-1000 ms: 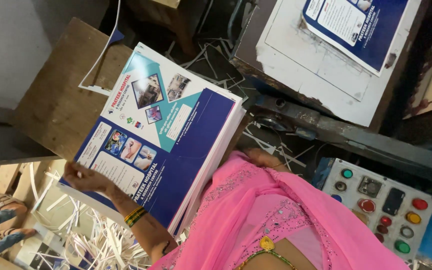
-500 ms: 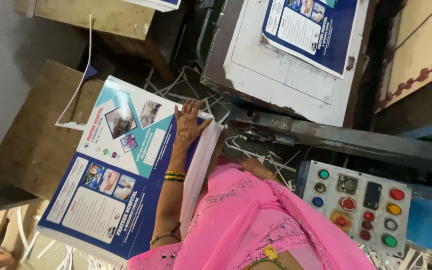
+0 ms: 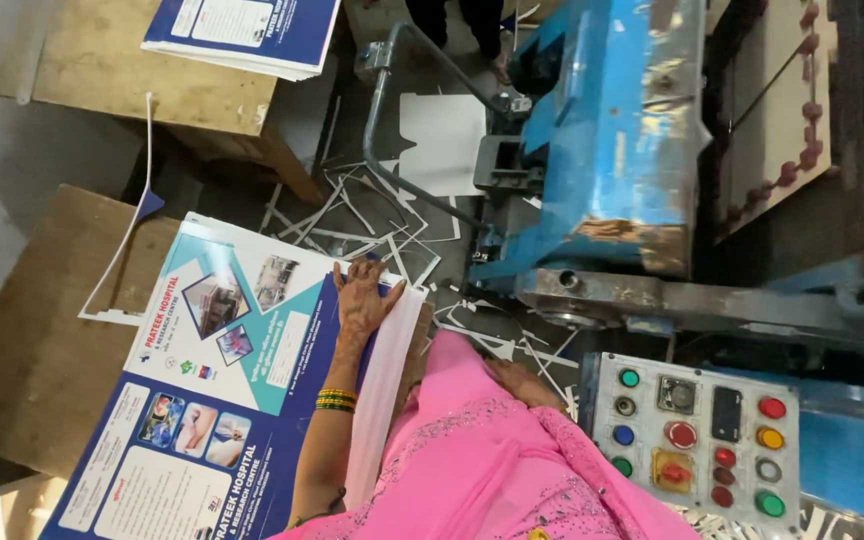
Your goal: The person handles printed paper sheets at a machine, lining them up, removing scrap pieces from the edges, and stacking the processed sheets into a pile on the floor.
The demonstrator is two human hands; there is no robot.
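Our left hand (image 3: 364, 298), which gripped the far edge a second ago, now lies flat and spread on the stack of printed sheets (image 3: 222, 380) at seven o'clock, squaring it, while our right hand (image 3: 524, 385) rests loosely open, empty, at our waist

We note a stack of blue-and-teal printed sheets (image 3: 222, 400) at seven o'clock, a second blue-and-white printed stack (image 3: 252, 30) at eleven o'clock, and a grey button panel (image 3: 697, 430) at four o'clock.
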